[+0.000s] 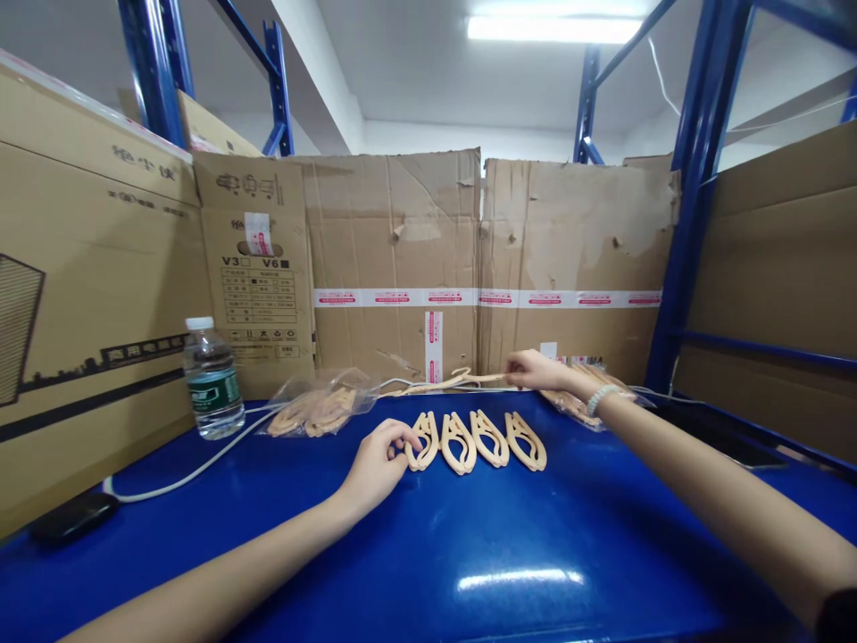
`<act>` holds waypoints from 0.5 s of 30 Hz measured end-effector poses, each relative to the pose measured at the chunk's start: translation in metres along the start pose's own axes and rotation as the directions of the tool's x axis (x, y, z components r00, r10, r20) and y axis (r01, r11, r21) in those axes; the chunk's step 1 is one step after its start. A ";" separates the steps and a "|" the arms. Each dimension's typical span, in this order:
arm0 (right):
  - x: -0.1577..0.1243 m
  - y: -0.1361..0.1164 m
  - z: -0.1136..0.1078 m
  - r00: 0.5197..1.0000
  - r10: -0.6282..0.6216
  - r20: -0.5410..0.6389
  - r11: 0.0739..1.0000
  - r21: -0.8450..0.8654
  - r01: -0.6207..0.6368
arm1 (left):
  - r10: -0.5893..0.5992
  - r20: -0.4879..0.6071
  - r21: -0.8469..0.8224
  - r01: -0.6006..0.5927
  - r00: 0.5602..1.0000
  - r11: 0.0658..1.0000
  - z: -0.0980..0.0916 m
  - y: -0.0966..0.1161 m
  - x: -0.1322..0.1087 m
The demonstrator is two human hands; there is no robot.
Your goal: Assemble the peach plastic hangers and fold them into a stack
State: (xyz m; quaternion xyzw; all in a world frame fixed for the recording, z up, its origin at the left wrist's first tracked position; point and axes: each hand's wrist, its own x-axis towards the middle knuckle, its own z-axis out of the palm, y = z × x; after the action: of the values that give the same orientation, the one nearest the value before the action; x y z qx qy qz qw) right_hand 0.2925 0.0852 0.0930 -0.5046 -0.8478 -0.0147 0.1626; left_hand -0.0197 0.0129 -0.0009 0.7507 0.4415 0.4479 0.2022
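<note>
Several beige folding clothes hangers [458,445] lie folded in a row on the blue tabletop. At the left end of the row, my left hand [378,455] has its fingers closed on the edge of the leftmost folded hanger [429,436]. Farther back, an unfolded hanger [452,382] spans the rear of the table, hook upward. My right hand [532,368] pinches the right end of that unfolded hanger. Beneath my right forearm sits a clear plastic bag of hangers [569,406], partly hidden. Another clear bag with folded hangers [325,411] lies behind my left hand.
A water bottle [212,379] stands at the left, beside a white cable [201,473] and a black object [73,520]. Cardboard panels [395,232] wall the back and sides. A flat dark item [719,436] lies right. Blue rack posts [696,179] rise around the table.
</note>
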 end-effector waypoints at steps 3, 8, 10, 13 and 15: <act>-0.018 0.006 -0.013 0.994 -0.031 -0.101 0.999 -0.042 0.027 | -0.053 -0.020 -0.107 0.050 0.998 0.993 -0.005 0.005 0.004; -0.056 0.015 -0.012 0.958 -0.048 -0.283 0.997 -0.078 0.027 | -0.237 -0.074 -0.382 0.192 0.969 0.904 -0.015 0.016 0.007; -0.068 0.009 -0.002 0.936 -0.044 -0.349 0.999 -0.037 0.033 | -0.321 -0.072 -0.496 0.245 0.944 0.833 -0.016 0.019 0.007; -0.076 -0.003 0.019 0.887 -0.071 -0.456 0.997 -0.003 0.079 | -0.460 -0.069 -0.633 0.317 0.885 0.706 -0.012 0.018 0.004; -0.077 -0.009 0.031 0.860 -0.085 -0.503 0.994 0.016 0.107 | -0.510 -0.097 -0.689 0.312 0.855 0.654 -0.008 0.016 0.003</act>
State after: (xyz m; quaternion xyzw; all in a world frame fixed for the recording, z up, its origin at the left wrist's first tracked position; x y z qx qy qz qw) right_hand 0.3105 0.0209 0.0423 -0.4369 -0.8007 -0.1350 0.3869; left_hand -0.0184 0.0061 0.0162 0.4390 0.4415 0.6163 0.4822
